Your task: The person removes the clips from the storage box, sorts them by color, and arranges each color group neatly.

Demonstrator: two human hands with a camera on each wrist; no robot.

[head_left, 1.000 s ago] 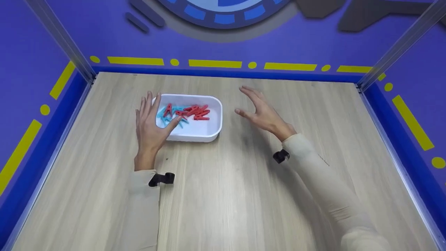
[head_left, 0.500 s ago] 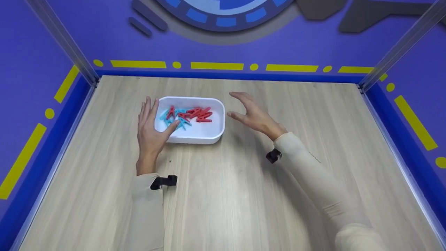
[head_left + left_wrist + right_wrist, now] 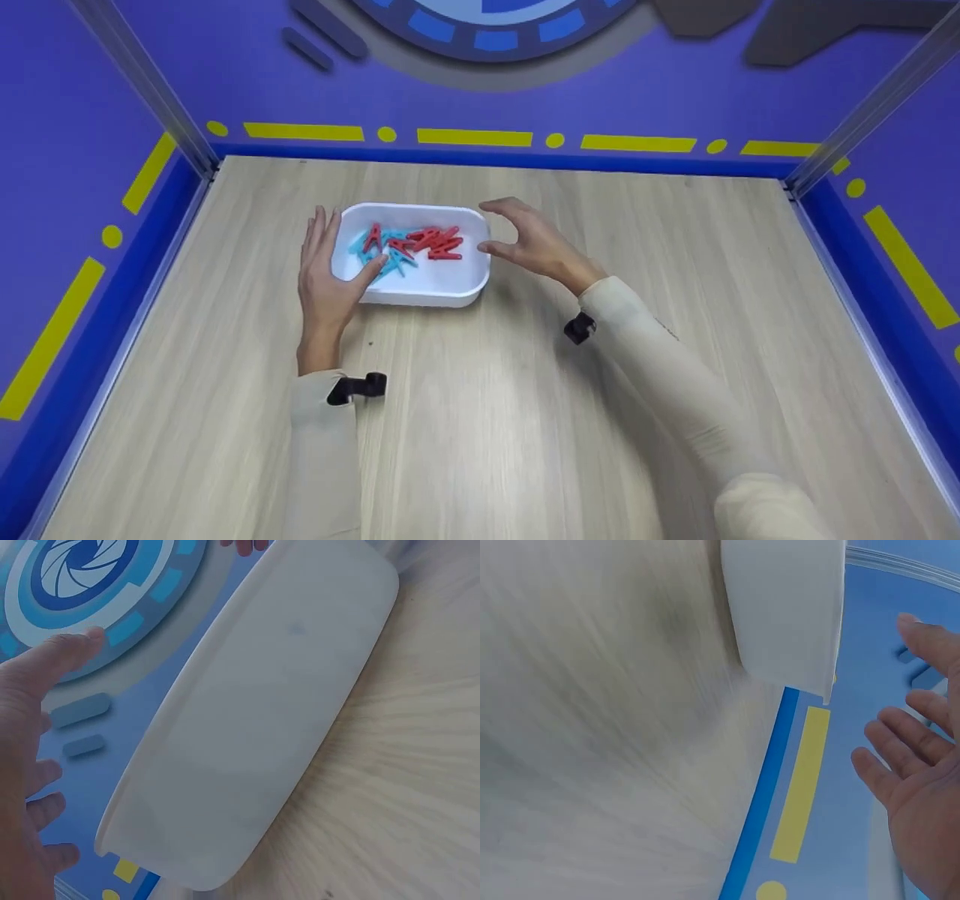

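Note:
A white plastic tub [image 3: 420, 298] stands on the table, holding several red clothespins [image 3: 431, 240] and light blue clothespins [image 3: 390, 262]. My left hand [image 3: 328, 281] is spread at the tub's left end, its thumb over the near left corner. My right hand [image 3: 536, 240] is at the right end, fingertips right at the rim and thumb apart from the forefinger. In the left wrist view the tub's long side wall [image 3: 240, 720] fills the middle, with the left fingers [image 3: 49, 810] beyond the rim. The right wrist view has the right hand [image 3: 922, 765] with loosely extended fingers beside the tub.
The tub rests on a pale wood-grain table [image 3: 465, 420]. Blue-purple panels with yellow marks [image 3: 472, 137] enclose it at the back and both sides. Metal posts [image 3: 855, 112] rise at the back corners. Each sleeve carries a black wrist camera [image 3: 360, 388].
My right hand has moved left, from well clear of the tub to its right rim. The left hand keeps its place at the left end. The head view has shifted slightly.

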